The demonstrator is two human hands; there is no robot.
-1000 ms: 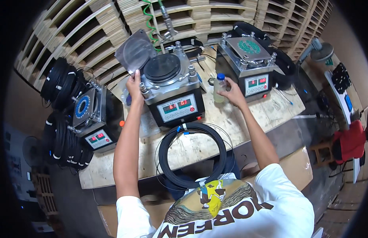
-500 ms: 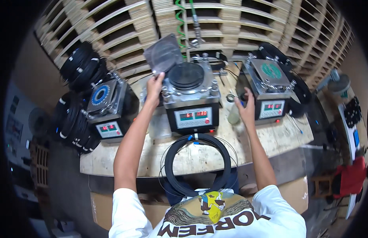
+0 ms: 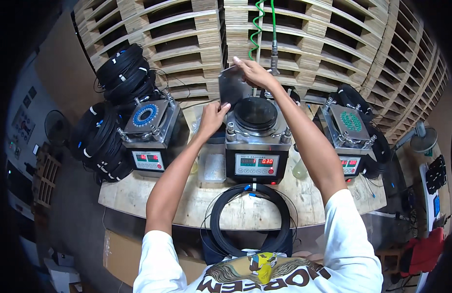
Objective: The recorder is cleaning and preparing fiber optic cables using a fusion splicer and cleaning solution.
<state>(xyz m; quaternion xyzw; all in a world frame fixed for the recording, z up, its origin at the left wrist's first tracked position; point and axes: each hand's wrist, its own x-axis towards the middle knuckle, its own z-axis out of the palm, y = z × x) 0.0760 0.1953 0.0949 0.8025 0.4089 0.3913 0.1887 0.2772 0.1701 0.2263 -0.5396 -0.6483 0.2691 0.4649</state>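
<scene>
The metal plate [image 3: 231,89] stands steeply on edge above the desk [image 3: 190,209], just behind and to the left of the black round disc [image 3: 256,113] on top of the middle machine [image 3: 257,145]; whether its lower edge touches the machine, I cannot tell. The left hand [image 3: 212,118] is at the plate's lower part, thumb and fingers pinching it close to the disc. The right hand [image 3: 257,75] reaches across above the disc and grips the plate near its upper edge, with the thumb toward the top and the other fingers bent at its face, partly hidden. The middle machine's front panel [image 3: 256,165] shows lit red digits. In front of it a coil of black cable [image 3: 217,217] overhangs the near edge of the desk, with small blue ends at its top. A clear plastic tray [image 3: 212,181] lies between the left forearm and the middle machine. A bottle [image 3: 298,171] stands to the right of that machine, partly covered by the right forearm. The left machine [image 3: 149,140] carries a ring of blue pieces [image 3: 153,115], with bundles of black cable [image 3: 106,146] beside it; the right machine [image 3: 350,145] carries green pieces [image 3: 351,121]. Wooden pallets [image 3: 177,53] are stacked behind, and a green coiled hose [image 3: 256,30] hangs before them.
</scene>
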